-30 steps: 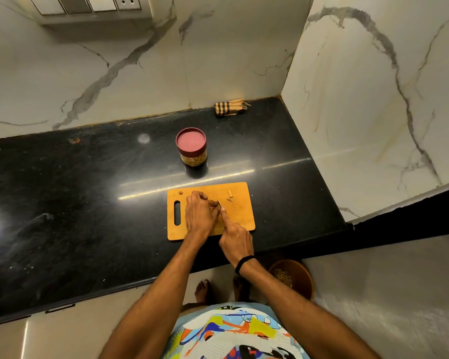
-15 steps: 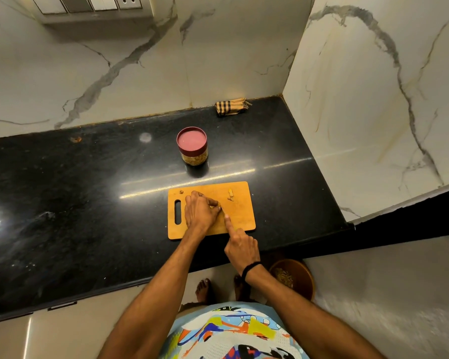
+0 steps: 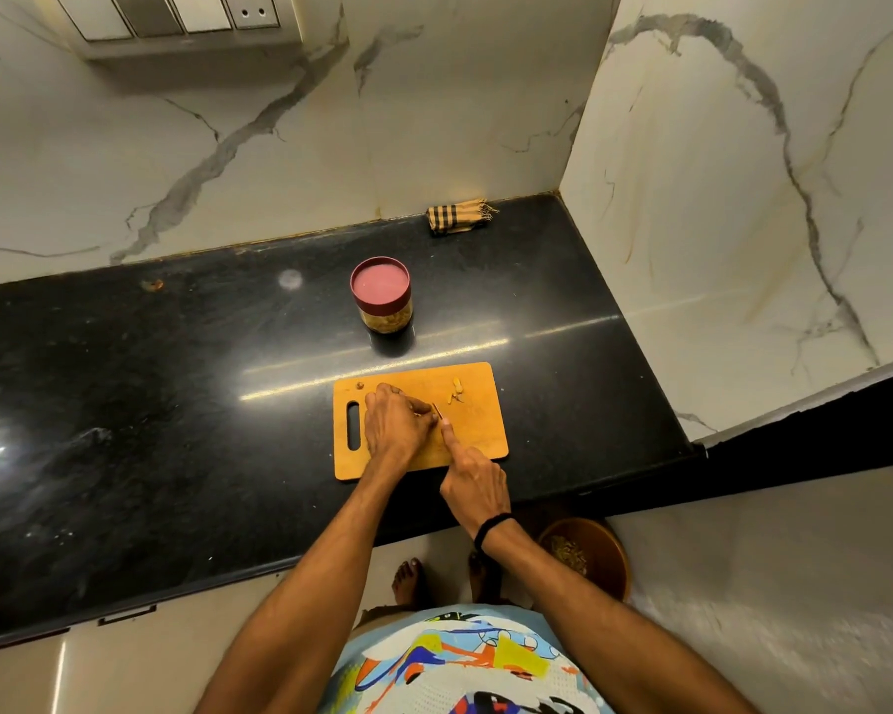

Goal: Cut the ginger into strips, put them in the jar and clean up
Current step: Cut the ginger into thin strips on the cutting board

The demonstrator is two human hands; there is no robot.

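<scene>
Two hands meet mid-board: the right hand point(image 3: 473, 487) has slid forward again, so another slice begins. It grips the knife point(image 3: 436, 410), forefinger outstretched. The left hand point(image 3: 395, 427) curls over the ginger, hidden beneath, on the cutting board point(image 3: 478, 440). Cut strips point(image 3: 456, 393) lie nearby, and the jar point(image 3: 381, 296) stands lidded behind.

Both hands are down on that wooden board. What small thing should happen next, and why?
Probably another slice: draw the knife down through the ginger piece. The left hand pinches it on the cutting board, the right hand steers the blade beside it, only a few cut bits lie there, and the jar is lidded.
</scene>
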